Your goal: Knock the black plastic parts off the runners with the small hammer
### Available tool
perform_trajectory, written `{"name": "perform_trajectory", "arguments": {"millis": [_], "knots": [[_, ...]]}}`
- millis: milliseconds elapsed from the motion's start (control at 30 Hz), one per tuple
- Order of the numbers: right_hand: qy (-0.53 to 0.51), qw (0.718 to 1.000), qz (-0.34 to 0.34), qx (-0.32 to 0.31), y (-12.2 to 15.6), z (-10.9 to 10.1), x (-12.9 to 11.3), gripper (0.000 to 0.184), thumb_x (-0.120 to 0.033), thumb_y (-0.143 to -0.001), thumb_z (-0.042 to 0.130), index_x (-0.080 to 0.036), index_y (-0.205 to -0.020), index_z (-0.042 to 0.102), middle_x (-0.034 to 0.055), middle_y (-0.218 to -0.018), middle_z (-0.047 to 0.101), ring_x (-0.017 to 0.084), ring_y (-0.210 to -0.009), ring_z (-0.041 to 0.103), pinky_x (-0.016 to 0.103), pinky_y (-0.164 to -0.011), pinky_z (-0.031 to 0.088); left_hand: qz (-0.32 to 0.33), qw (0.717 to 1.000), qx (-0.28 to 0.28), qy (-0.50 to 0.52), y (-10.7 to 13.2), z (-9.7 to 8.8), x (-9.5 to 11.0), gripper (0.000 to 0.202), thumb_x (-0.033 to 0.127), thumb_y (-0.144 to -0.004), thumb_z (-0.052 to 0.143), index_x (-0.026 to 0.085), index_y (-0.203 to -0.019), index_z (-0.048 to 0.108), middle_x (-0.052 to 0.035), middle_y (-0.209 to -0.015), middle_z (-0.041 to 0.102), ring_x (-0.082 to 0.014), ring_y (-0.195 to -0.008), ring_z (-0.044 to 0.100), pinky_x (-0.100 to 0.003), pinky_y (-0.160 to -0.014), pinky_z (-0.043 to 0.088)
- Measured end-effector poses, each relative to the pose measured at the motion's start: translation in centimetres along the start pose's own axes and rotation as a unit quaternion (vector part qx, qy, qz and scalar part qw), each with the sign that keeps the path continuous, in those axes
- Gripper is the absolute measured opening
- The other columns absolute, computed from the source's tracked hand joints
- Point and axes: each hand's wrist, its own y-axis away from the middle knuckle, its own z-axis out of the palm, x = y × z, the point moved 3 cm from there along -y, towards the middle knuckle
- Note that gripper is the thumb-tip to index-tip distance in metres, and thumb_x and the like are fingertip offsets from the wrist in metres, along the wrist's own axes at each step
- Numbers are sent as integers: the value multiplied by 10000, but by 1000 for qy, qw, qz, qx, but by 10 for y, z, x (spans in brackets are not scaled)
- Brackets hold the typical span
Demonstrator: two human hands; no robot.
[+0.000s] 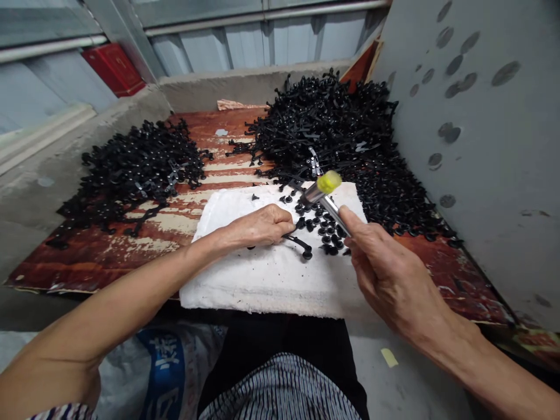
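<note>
My left hand (pixel 258 226) rests on a white foam pad (pixel 271 274), its fingers pinched on a thin black plastic strip (pixel 300 242) with a round end. My right hand (pixel 385 274) grips the metal handle of a small hammer (pixel 324 195) with a yellow head, raised just above the pad. Several loose black round pieces (pixel 321 227) lie on the pad under the hammer.
A large heap of black plastic parts (pixel 336 128) lies at the back right and a smaller heap (pixel 135 169) at the left, both on a worn red board (pixel 105 251). A grey panel (pixel 490 146) stands on the right. A red box (pixel 114 67) sits far left.
</note>
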Motion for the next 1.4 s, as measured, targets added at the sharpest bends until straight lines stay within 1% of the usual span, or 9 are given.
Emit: {"name": "perform_trajectory", "arguments": {"millis": [100, 267, 400, 533, 700, 833, 1100, 1267, 1400], "knots": [[112, 991, -56, -44, -2, 3, 0, 533, -115, -855, 412, -196, -1361, 557, 66, -828, 619, 154, -586, 556, 268, -519, 477, -2, 1000, -1, 16, 0, 0, -2, 273, 211, -809, 490, 194, -558, 384, 64, -470, 347, -58, -403, 273, -221, -401, 197], [76, 987, -124, 66, -1, -7, -10, 533, -58, -883, 413, -128, -1408, 472, 78, -861, 598, 154, -683, 589, 260, -599, 515, 4, 1000, -8, 20, 0, 0, -6, 278, 209, -819, 490, 195, -563, 382, 61, -461, 353, -55, -396, 270, -220, -393, 186], [151, 979, -136, -13, -1, -1, -6, 527, -65, -864, 394, -151, -1371, 511, 47, -786, 593, 131, -516, 511, 249, -468, 464, 0, 1000, -6, 20, -1, 2, -5, 283, 203, -826, 483, 192, -560, 391, 59, -458, 360, -54, -392, 277, -217, -394, 190], [94, 986, -129, 43, -1, -4, -6, 556, -73, -894, 411, -198, -1436, 427, 71, -897, 630, 155, -689, 601, 273, -628, 528, -11, 1000, -8, 27, -1, 4, -4, 283, 195, -824, 479, 192, -555, 391, 59, -450, 354, -56, -388, 277, -218, -392, 185], [133, 983, -127, -10, -1, 3, -7, 535, -77, -876, 393, -200, -1385, 499, 43, -788, 596, 139, -577, 555, 242, -523, 484, -27, 999, -10, 14, -3, 5, -6, 282, 202, -821, 478, 189, -549, 407, 57, -448, 361, -57, -380, 289, -216, -391, 193], [100, 988, -104, 45, 1, 0, -4, 534, -93, -900, 397, -225, -1412, 464, 53, -850, 598, 145, -641, 586, 244, -552, 495, -20, 1000, -14, 8, -5, 6, -7, 275, 218, -819, 483, 194, -555, 407, 58, -443, 362, -61, -378, 292, -220, -386, 193], [112, 991, -71, 29, 6, 6, 6, 536, -136, -885, 410, -219, -1408, 494, 60, -820, 614, 138, -542, 530, 250, -475, 447, 7, 1000, -10, -3, -4, 7, -4, 283, 229, -827, 461, 193, -549, 417, 47, -464, 386, -69, -404, 322, -228, -410, 211], [-105, 991, 81, -29, -1, -2, 11, 364, -314, -884, 502, -224, -1218, 614, 38, -768, 618, 139, -554, 548, 242, -447, 447, 17, 1000, 9, -22, 0, 1, -4, 263, 235, -826, 453, 190, -568, 429, 47, -482, 413, -73, -425, 349, -215, -431, 238], [-402, 856, 324, 6, 4, -11, 30, 414, -490, -718, 739, -247, -1031, 618, -65, -612, 477, 63, -395, 352, 171, -285, 318, -19, 988, 147, -40, 17, -58, -19, 188, 301, -821, 503, 175, -684, 521, 39, -563, 472, -88, -487, 413, -206, -464, 298]]}}
